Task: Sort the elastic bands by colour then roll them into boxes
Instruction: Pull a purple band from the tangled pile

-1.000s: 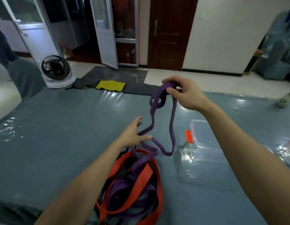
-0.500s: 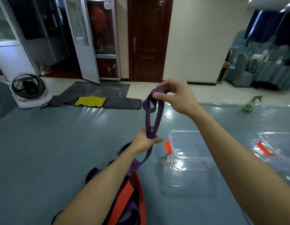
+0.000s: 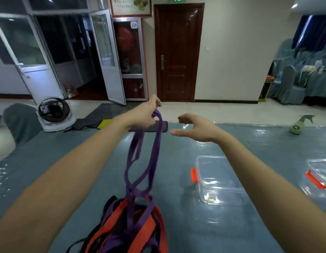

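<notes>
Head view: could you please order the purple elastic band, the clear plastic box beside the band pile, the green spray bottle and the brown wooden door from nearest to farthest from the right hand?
1. Purple elastic band, just left of the right hand.
2. Clear plastic box, below it.
3. Green spray bottle, far right.
4. Brown wooden door, back wall.

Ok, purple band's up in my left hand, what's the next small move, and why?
Probably reach the open right hand across, grip the purple band lower down and tug it free: the left hand pinches only its top, and its lower loops are caught in the pile.
</notes>
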The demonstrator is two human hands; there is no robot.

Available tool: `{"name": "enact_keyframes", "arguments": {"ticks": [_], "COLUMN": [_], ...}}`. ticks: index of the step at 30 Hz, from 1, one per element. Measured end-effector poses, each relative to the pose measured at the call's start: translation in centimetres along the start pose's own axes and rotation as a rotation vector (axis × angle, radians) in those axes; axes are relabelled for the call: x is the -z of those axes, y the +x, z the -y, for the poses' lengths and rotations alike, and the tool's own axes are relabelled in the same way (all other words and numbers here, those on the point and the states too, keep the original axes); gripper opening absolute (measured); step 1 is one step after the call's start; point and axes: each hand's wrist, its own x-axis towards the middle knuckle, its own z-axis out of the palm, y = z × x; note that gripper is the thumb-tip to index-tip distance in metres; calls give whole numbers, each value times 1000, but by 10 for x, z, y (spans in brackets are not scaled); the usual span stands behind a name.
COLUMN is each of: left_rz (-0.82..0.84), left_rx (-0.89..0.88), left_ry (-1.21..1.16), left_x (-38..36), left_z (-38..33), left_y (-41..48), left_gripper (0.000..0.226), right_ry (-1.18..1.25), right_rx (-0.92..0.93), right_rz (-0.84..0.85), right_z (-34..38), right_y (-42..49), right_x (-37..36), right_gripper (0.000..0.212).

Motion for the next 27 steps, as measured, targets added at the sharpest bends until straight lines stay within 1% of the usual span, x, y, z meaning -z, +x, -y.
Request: {"name": "enact_keyframes", "arguments": {"ticks": [2,3,4,6,7,8,10,11,14,16,18,20,23,24,25,27], "left_rz": [94,94,71,-1,-48,-102,-176,-152,49,161,200,195,231,258,283,265], "left_rx": [-49,-73,-94,-127,-140,-145,-115,-91,-5,29,24,31,-34,-58,-70,-56], "left_ry": [29,22,6,-30,-62,-123,-341,-436,-520,-588,-668,-780,-867,-843,-802,-793], "left_x": [2,4,6,14,17,18,12,1,-65,-109,-128,-117,-91,-87,-85,-76], "left_z": [-11,-13,-13,-7,-2,4,17,25,41,45,45,39,25,20,18,21], "left_y": [1,1,1,3,4,5,3,1,-10,-16,-11,-2,13,16,18,21], "left_gripper": [48,49,49,51,54,55,55,54,44,38,32,34,51,49,42,26], "right_ry": [129,178,223,300,339,382,445,442,390,472,579,596,539,521,498,435], "right_rx": [25,32,47,79,84,87,105,116,131,118,104,90,82,82,81,71], "right_rz": [22,35,42,30,21,17,0,-19,-68,-114,-163,-171,-117,-116,-129,-180], "right_z": [21,29,33,37,39,41,46,50,58,57,50,40,34,34,35,34], "right_y": [11,17,22,32,35,37,43,45,49,50,50,50,47,46,44,42], "right_x": [-12,-18,-22,-27,-25,-21,-4,7,39,54,62,68,69,69,71,79], "right_gripper": [112,104,87,43,29,23,20,18,14,12,13,17,28,31,35,39]}}
